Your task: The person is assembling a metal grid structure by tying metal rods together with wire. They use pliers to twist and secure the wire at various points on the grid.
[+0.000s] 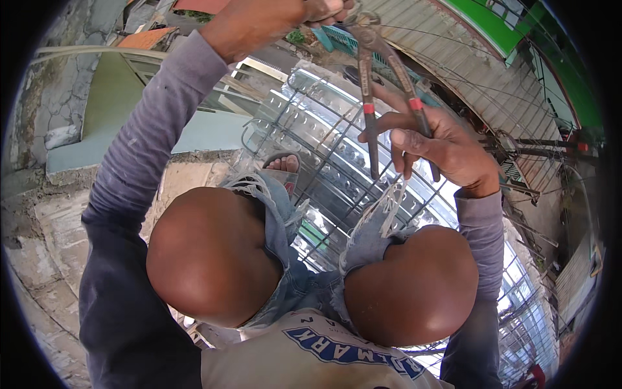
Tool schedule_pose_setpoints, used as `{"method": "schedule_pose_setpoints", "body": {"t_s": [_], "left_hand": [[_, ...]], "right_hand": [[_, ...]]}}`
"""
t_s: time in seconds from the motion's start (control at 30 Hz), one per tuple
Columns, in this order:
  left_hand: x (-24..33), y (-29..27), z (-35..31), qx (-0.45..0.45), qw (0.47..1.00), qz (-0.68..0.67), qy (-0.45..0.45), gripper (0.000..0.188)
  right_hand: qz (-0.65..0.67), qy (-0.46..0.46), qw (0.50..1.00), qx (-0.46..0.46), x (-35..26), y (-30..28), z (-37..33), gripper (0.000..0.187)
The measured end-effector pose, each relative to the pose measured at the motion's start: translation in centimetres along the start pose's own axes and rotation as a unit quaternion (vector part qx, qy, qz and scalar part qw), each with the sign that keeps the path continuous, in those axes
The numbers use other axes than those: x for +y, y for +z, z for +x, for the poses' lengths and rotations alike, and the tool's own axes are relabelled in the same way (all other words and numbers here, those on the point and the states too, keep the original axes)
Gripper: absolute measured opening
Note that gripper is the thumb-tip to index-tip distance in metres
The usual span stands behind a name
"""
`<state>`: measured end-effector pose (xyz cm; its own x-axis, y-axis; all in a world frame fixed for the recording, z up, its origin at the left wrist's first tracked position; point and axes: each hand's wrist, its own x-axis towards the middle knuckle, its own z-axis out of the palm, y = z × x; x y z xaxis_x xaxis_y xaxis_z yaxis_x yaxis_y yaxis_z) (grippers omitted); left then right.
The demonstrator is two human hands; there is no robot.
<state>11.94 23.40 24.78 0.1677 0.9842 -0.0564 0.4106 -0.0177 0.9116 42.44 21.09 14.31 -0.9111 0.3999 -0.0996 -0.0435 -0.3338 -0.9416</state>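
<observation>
My right hand [447, 146] holds a pair of worn, rust-brown end-cutting pincers [367, 78] by the handles, which have red bands. The handles stand apart, with my fingers around and between them. The pincers' jaws point up to the top edge, close to the fingers of my left hand [278, 16]. That hand is closed in a pinch and partly cut off by the picture's edge; what it holds, if anything, cannot be made out. Below both hands lies a grid of steel rebar [324, 139] over shiny ribbed metal decking [304, 107].
I squat with bent knees, one sandalled foot [284, 163] at the grid. Rough concrete [61, 227] lies to the left, beside a pale green wall [110, 123]. Corrugated roofs [447, 45] and overhead cables stand beyond, at right. More rebar mesh [525, 311] lies at lower right.
</observation>
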Motion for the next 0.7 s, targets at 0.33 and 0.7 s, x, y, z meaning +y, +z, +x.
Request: {"method": "schedule_pose_setpoints", "body": {"t_s": [0.33,0.7], "left_hand": [[-18.3,-0.7,-28.8,-0.062,0.882,0.116,-0.453,0.021],[-23.4,-2.9,-12.8,-0.194,0.947,0.103,-0.236,0.032]], "right_hand": [[-0.132,0.141,0.975,-0.111,9.2,3.2,-0.2,0.044],[-0.12,0.316,0.937,0.082,6.8,2.7,-1.6,0.033]]}}
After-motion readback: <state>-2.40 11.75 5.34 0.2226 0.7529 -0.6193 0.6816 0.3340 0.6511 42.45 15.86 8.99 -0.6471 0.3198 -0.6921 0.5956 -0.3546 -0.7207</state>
